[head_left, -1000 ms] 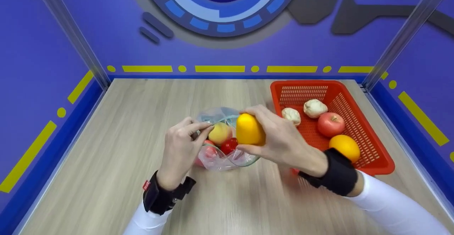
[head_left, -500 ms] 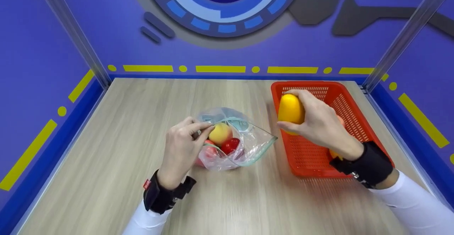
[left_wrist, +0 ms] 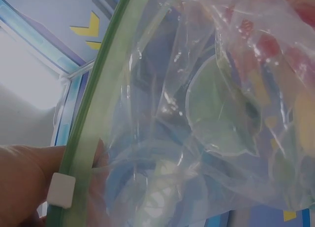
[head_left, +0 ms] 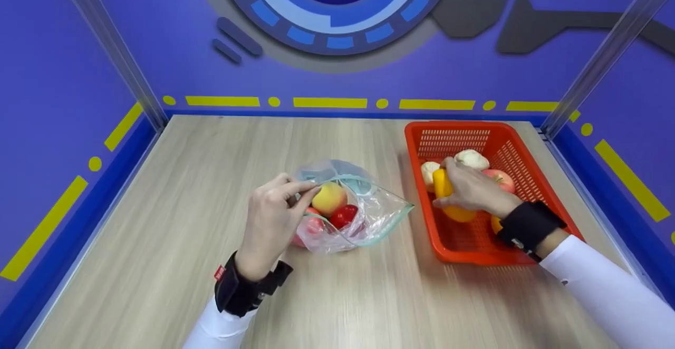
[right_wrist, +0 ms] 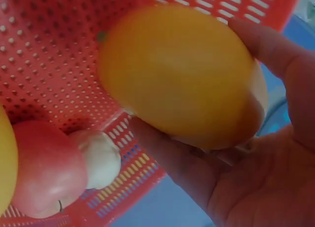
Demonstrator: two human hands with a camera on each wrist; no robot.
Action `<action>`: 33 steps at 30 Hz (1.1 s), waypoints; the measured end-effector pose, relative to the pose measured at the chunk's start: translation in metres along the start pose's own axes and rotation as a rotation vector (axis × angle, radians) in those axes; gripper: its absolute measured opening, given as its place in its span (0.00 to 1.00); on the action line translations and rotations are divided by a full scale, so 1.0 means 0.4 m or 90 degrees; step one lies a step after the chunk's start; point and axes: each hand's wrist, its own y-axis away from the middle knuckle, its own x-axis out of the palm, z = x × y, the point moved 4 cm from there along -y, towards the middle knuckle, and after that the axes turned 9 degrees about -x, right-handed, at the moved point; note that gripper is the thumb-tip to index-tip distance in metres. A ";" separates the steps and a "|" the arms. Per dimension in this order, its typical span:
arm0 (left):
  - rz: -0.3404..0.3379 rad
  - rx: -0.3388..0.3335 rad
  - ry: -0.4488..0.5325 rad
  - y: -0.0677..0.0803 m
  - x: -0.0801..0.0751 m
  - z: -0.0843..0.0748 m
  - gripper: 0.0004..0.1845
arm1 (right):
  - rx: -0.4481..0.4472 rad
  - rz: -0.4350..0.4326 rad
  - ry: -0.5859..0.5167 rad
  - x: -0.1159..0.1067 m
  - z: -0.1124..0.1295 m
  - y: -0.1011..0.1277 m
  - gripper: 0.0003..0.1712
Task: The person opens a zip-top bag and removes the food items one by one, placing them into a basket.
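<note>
My left hand [head_left: 271, 220] pinches the rim of a clear zip bag [head_left: 382, 217] on the table. A white slider [left_wrist: 61, 190] sits on its green zip strip, near the thumb in the left wrist view. Inside the bag are a yellow peach [head_left: 329, 199], a shiny red fruit [head_left: 344, 215] and a pinkish-red fruit [head_left: 315, 225], partly covered by plastic. My right hand [head_left: 477, 191] is down in the red basket [head_left: 440, 251], its thumb and fingers round a yellow mango [right_wrist: 177, 74]. The mango's green stem end points away from the palm.
Two white garlic-like bulbs, one nearer the back [head_left: 472, 159] and one at the left wall [head_left: 430, 174], lie in the basket. Beside them are a red apple [head_left: 501, 179] and an orange [head_left: 495, 224], partly hidden by the right hand. Printed panels [head_left: 337, 85] enclose the table.
My right hand has carried the mango from over the bag to the right, then down into the basket. The bag's right side now lies spread out. My left hand has stayed in place.
</note>
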 end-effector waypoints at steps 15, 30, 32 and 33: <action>0.011 -0.013 0.005 -0.001 0.003 -0.003 0.06 | 0.004 0.201 0.022 0.086 -0.010 -0.028 0.44; 0.010 -0.014 0.005 0.000 0.002 -0.003 0.06 | -0.019 0.098 0.031 0.002 0.011 -0.012 0.40; 0.007 -0.013 0.005 0.000 0.002 -0.003 0.06 | -0.031 0.051 0.029 -0.031 0.041 -0.009 0.39; 0.005 -0.011 0.006 0.000 0.002 -0.003 0.06 | -0.040 0.022 0.031 -0.048 0.058 -0.007 0.37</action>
